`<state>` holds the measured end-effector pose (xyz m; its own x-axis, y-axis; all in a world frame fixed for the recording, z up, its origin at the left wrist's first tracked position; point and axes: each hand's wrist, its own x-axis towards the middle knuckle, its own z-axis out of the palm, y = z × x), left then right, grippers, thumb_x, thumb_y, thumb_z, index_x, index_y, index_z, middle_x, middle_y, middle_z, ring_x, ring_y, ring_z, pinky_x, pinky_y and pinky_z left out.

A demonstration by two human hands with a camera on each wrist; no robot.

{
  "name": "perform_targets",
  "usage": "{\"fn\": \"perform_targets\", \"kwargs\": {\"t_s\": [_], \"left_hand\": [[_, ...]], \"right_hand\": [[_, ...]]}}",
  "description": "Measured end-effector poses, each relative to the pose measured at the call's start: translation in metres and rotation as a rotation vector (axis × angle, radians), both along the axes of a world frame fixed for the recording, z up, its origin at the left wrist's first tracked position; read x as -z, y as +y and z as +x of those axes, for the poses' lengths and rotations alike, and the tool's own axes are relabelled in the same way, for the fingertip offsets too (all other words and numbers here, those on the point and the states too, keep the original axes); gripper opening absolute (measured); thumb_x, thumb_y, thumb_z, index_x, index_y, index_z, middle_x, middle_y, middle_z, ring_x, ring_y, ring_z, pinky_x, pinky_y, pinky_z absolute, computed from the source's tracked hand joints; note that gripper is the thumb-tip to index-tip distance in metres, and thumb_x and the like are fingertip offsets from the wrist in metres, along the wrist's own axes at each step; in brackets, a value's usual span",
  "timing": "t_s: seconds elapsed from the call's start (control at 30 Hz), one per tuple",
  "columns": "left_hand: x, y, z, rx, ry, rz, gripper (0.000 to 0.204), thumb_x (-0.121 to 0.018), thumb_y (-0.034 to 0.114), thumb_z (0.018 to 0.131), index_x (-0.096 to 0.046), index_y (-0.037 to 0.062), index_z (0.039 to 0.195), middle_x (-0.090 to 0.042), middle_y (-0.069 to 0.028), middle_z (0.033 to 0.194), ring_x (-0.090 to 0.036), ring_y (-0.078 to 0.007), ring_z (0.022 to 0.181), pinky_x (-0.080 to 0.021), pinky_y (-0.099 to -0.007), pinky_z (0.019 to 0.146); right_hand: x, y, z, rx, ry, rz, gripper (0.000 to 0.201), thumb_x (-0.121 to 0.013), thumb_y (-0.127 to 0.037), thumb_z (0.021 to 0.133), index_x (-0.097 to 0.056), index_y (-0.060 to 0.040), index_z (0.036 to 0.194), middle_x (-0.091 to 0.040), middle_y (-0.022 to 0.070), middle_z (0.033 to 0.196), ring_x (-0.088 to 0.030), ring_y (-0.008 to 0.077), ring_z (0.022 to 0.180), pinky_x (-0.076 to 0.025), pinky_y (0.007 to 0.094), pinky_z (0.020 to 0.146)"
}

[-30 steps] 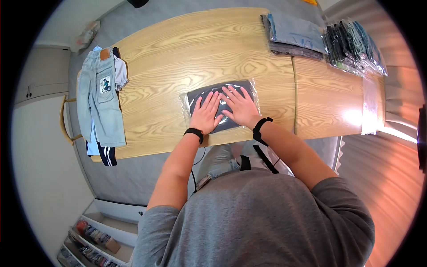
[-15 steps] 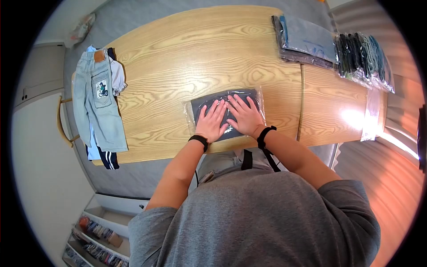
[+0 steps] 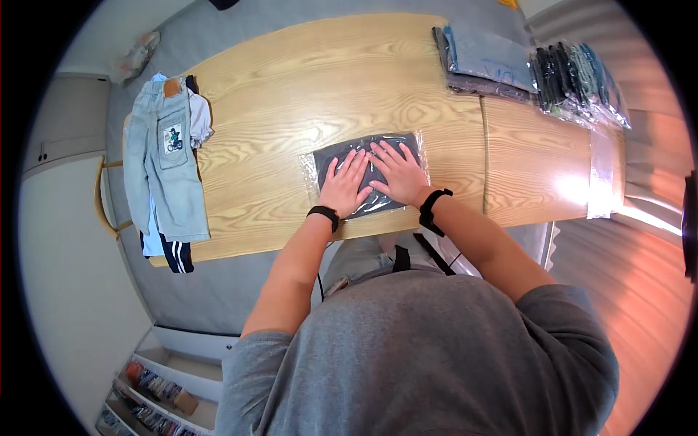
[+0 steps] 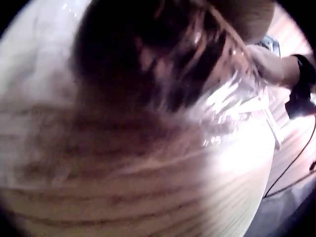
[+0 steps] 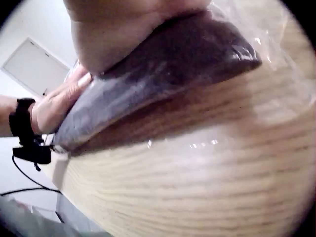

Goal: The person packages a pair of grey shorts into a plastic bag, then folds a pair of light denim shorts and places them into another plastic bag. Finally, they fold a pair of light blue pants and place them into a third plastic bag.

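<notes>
A dark grey folded garment (image 3: 337, 151) lies inside a clear plastic bag (image 3: 308, 174) near the front edge of the wooden table. Both hands rest flat on top of it, palms down. My left hand (image 3: 343, 187) covers the middle-left part with fingers spread and pointing away from me. On the middle-right part lies my right hand (image 3: 401, 176), its fingers angled toward the left. The two hands nearly meet at the thumbs. In the right wrist view, the bagged garment (image 5: 187, 54) bulges under the palm, and loose clear film sticks out past its end.
Light-blue jeans (image 3: 171, 182) with a patch lie over other clothes at the table's left end. Bagged folded garments (image 3: 491, 58) and a row of packed clothes (image 3: 574, 76) are at the far right. A clear plastic strip (image 3: 602, 174) lies on the right edge.
Both hands stay flat on the bagged garment, with only slight shifts of the fingers. The head view swings a little and returns.
</notes>
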<state>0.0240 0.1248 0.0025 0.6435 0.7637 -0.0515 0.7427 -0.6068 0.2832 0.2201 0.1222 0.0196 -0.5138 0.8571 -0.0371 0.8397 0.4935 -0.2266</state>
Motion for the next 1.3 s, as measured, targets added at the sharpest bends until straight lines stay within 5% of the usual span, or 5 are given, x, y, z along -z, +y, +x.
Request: {"fn": "perform_targets", "kwargs": {"t_s": [0.17,0.37,0.6,0.93,1.3], "left_hand": [[-0.032,0.006,-0.029,-0.169,-0.405,-0.048,0.052,-0.052,0.001,0.076,-0.042,-0.0001,0.127,-0.038,-0.0200,0.136,-0.033,-0.0356,0.128,-0.027,-0.0438,0.106],[0.006,-0.037,-0.084,-1.052,-0.500,-0.468,0.051,-0.068,0.019,0.079,-0.046,-0.0073,0.117,-0.059,-0.0154,0.096,-0.058,-0.0225,0.084,-0.047,-0.0320,0.076],[0.009,-0.044,-0.067,-1.109,-0.703,-0.837,0.040,-0.073,0.019,0.076,-0.052,-0.0043,0.101,-0.057,-0.0045,0.077,-0.053,-0.0102,0.066,-0.044,-0.0245,0.058],[-0.007,-0.050,-0.049,-0.940,-0.718,-0.625,0.016,-0.064,0.006,0.081,-0.048,0.0040,0.084,-0.054,-0.0010,0.075,-0.051,-0.0089,0.069,-0.043,-0.0244,0.061],[-0.087,0.071,0.127,-0.687,-0.926,-0.379,0.015,-0.062,0.003,0.083,-0.048,0.0018,0.089,-0.051,-0.0002,0.076,-0.047,-0.0082,0.068,-0.041,-0.0239,0.062]], "right_hand": [[-0.030,-0.006,0.021,0.154,0.307,0.045,0.060,-0.066,-0.019,0.076,-0.042,-0.0059,0.130,-0.039,0.0141,0.137,-0.034,0.0292,0.129,-0.026,0.0431,0.106],[0.032,-0.044,0.054,0.847,0.546,-0.114,0.061,-0.075,-0.020,0.070,-0.046,0.0046,0.119,-0.058,0.0199,0.106,-0.057,0.0309,0.095,-0.046,0.0372,0.083],[0.026,-0.037,0.063,0.974,0.994,-0.909,0.042,-0.073,-0.028,0.076,-0.061,0.0053,0.100,-0.064,0.0081,0.079,-0.059,0.0143,0.068,-0.047,0.0300,0.064],[-0.058,-0.038,0.080,0.857,1.148,-1.006,0.036,-0.066,-0.020,0.080,-0.053,0.0028,0.106,-0.062,0.0109,0.095,-0.061,0.0186,0.085,-0.053,0.0333,0.068],[-0.097,0.039,0.241,0.850,1.465,-0.583,0.048,-0.067,-0.002,0.078,-0.046,0.0033,0.121,-0.060,0.0069,0.105,-0.056,0.0134,0.093,-0.044,0.0255,0.082]]}}
